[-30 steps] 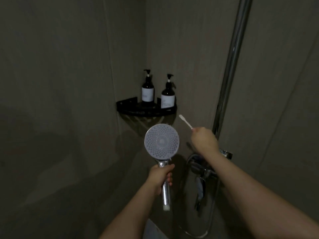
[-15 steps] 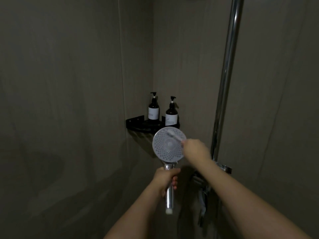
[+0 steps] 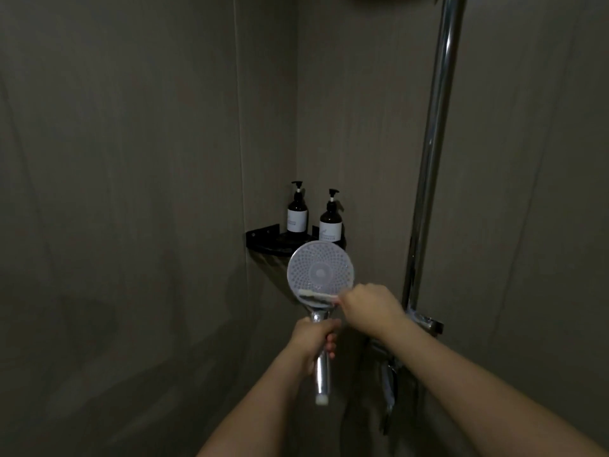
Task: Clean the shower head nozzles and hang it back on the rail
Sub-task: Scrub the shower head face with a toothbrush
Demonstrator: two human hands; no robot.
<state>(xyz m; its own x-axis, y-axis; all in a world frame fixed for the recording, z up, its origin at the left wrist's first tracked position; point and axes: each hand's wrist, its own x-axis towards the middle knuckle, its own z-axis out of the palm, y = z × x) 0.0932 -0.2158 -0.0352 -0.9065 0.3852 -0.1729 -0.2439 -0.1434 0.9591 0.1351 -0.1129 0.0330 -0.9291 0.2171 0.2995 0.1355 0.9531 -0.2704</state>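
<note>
Shower head (image 3: 320, 271) — left hand (image 3: 312, 341) gripping its handle, right hand (image 3: 369, 306) fingers pinching a toothbrush (image 3: 317, 295), scrubbing the lower nozzles — advisably in short, light strokes.

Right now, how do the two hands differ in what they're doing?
The left hand grips the shower head by its chrome handle, below the face; the right hand holds a small brush laid across the lower nozzles. The left hand sits lower, the right higher and nearer the rail. Both are closed round something.
</note>
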